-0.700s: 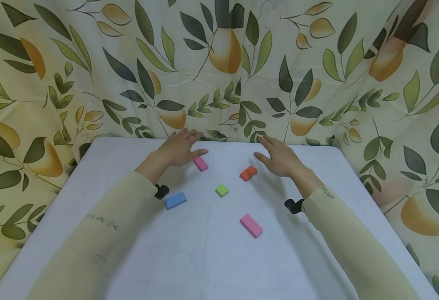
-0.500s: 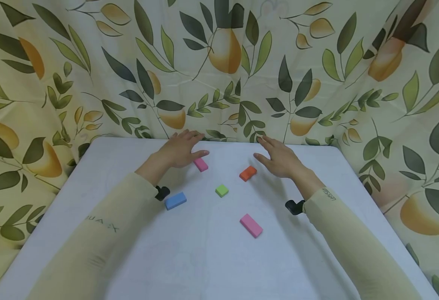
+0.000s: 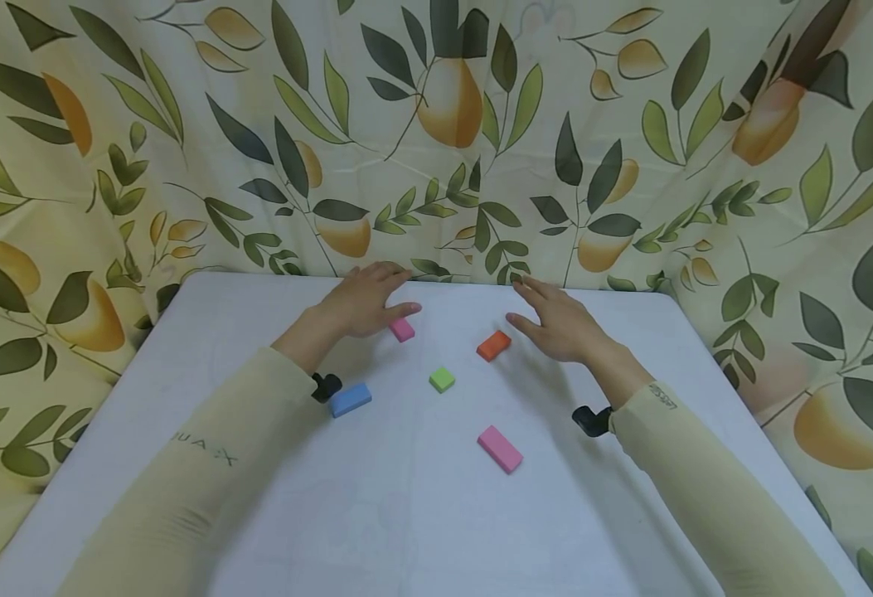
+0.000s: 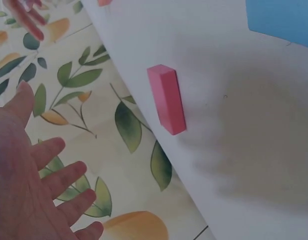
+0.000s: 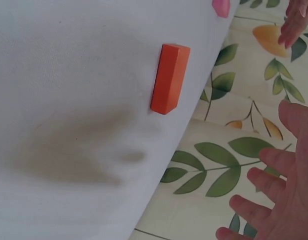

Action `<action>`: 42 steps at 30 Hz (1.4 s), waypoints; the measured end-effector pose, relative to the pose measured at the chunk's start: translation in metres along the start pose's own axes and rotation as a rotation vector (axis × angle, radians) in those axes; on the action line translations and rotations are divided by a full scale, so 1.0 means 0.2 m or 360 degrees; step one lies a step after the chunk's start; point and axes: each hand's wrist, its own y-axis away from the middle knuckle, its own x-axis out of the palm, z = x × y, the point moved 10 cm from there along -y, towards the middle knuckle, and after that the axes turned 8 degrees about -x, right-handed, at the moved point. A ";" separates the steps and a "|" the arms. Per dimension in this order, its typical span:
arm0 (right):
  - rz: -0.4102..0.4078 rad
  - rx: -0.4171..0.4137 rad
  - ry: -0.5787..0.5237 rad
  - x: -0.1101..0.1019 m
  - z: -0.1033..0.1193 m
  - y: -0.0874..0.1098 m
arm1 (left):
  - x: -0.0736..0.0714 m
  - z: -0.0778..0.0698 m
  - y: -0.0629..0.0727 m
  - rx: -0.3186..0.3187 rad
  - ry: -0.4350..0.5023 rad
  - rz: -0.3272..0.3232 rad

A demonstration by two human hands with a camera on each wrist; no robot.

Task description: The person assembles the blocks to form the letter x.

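Observation:
My left hand (image 3: 369, 300) is spread above the far part of the table and holds nothing. Its thumb overlaps a pink block (image 3: 402, 330) in the head view; the left wrist view shows that pink block (image 4: 167, 100) lying apart from the fingers. My right hand (image 3: 555, 322), also spread and holding nothing, hovers to the right of an orange block (image 3: 493, 346). In the right wrist view the orange block (image 5: 170, 79) lies on the white surface, away from the fingers. A small green block (image 3: 442, 380) sits between the two arms.
A blue block (image 3: 350, 400) lies beside the left wrist's black camera (image 3: 327, 387). Nearer the front is a second pink block (image 3: 500, 449). The white table (image 3: 406, 522) ends at a leaf-patterned curtain (image 3: 436, 182) behind and on both sides.
My left hand has shifted slightly right and toward the front, covering more of the far pink block. My right hand has drifted slightly right and toward the front. The blocks stay where they were.

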 end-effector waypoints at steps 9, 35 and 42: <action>0.0024 -0.0017 0.0005 0.01 0.02 0.02 | 0.02 -0.02 0.00 0.0006 0.0001 0.0011; 0.0006 -0.0071 -0.0033 0.02 0.03 0.10 | 0.07 -0.09 0.03 0.0014 0.0116 0.0053; 0.0010 -0.0065 -0.0046 0.03 0.03 0.12 | 0.10 -0.09 0.02 -0.0023 0.0146 0.0072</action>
